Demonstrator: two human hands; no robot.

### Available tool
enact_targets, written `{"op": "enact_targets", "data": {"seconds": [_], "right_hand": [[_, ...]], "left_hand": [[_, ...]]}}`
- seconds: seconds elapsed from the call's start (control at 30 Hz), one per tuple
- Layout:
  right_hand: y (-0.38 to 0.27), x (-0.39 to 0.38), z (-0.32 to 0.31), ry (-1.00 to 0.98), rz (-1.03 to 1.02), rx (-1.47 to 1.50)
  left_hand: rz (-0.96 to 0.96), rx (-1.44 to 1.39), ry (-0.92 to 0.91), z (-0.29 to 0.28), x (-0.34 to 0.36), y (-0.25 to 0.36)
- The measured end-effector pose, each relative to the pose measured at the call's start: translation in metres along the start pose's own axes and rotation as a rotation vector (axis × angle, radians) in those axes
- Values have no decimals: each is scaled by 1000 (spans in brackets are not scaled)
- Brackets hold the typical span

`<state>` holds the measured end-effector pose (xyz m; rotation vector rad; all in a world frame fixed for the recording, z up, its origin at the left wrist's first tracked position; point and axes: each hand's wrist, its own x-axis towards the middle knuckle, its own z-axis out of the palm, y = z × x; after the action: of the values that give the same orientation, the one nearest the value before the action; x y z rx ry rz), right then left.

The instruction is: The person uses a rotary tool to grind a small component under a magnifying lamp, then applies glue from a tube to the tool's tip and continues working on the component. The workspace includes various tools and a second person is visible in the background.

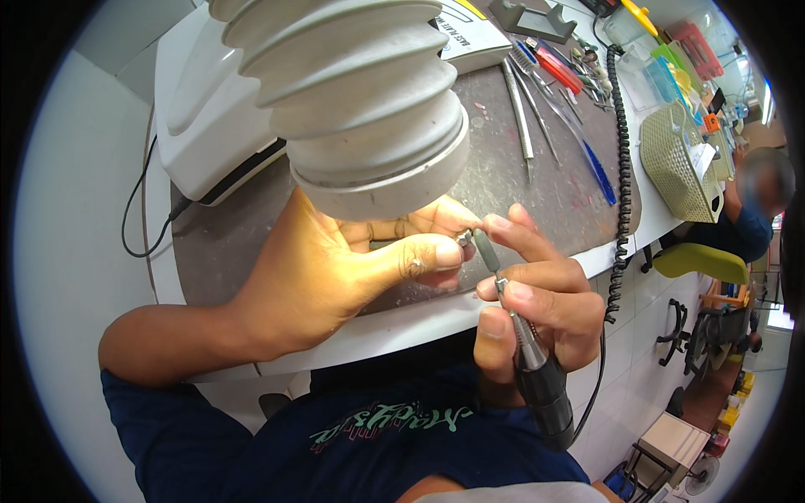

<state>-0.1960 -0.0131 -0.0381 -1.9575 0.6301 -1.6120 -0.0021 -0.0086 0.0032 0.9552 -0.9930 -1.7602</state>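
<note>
My left hand (335, 270) pinches a small shiny metal piece (464, 238), like a dental crown, between thumb and fingers. Most of that piece is hidden by the fingertips. In my right hand (558, 302) is a black and silver rotary handpiece (543, 386), gripped like a pen and tilted up to the left. At its tip sits a grey-green grinding stone (485, 251), right beside the metal piece; whether they touch I cannot tell. The mouth of a ribbed white suction hose (369, 109) hangs just above my left hand and hides part of its fingers.
On the grey bench mat (495, 168) lie a metal carving tool (518, 113), a blue-ended brush (599, 180) and a red-handled tool (558, 69). A coiled black cord (623, 168) runs down the right. A white machine (210, 92) stands left, a woven basket (675, 159) right. Another person (746, 205) sits beyond.
</note>
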Motion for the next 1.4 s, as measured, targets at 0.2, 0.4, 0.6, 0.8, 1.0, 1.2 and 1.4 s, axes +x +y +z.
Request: {"op": "enact_targets", "data": {"seconds": [0.2,0.4,0.6,0.8,1.0,1.2,1.4], "right_hand": [[-2,2,0,-41,12,-38],[-3,4,-2,-93,45,-31],[-4,6,-5,-125,42,-6],[-2,5,-4,-103,43,11],[-1,2,-3,-77,46,13],[-1,3,-3,-69,51,38],[0,2,-2,-61,48,33]], "left_hand": [[-40,-9,10,0,-2,3],[-33,14,13,-1,-1,0],[-68,15,-13,-2,-1,3],[-57,12,-1,-2,-2,1],[-75,12,-9,-3,0,0],[-100,28,-11,-2,-1,4],[-110,15,-6,-3,-1,3]]}}
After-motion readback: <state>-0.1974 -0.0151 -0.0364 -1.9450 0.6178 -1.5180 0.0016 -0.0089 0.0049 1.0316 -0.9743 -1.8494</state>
